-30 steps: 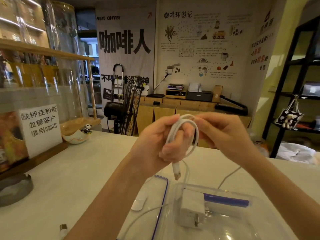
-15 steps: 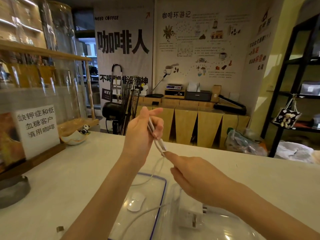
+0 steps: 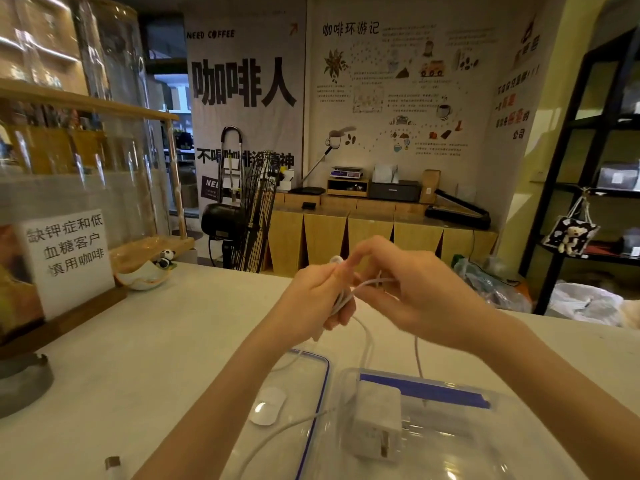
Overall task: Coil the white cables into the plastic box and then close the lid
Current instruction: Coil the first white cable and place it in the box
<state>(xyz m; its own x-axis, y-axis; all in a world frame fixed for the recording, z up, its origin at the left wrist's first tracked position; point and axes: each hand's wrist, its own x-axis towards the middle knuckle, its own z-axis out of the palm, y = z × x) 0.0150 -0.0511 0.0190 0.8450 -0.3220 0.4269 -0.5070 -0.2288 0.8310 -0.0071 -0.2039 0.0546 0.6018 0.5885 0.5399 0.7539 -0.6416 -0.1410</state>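
Above the white counter, my left hand [image 3: 311,299] is closed around several loops of a white cable [image 3: 363,327]. My right hand [image 3: 412,289] pinches the same cable just to its right, fingertips touching the left hand. Loose strands hang from both hands toward the clear plastic box [image 3: 491,445], which stands open at the lower right. Inside it sits a white charger plug [image 3: 377,424]. The clear lid with a blue rim [image 3: 317,403] lies flat left of the box, with a small white oval piece [image 3: 268,405] resting on it.
A printed sign in a wooden stand [image 3: 69,258] and a small bowl with a panda figure [image 3: 149,275] sit at the counter's left. A dark round dish [image 3: 20,386] is at the far left edge. A cable end [image 3: 112,465] lies near the front edge.
My right hand has come up from low over the box to meet my left hand. The left hand has dropped and closed on the cable loops.
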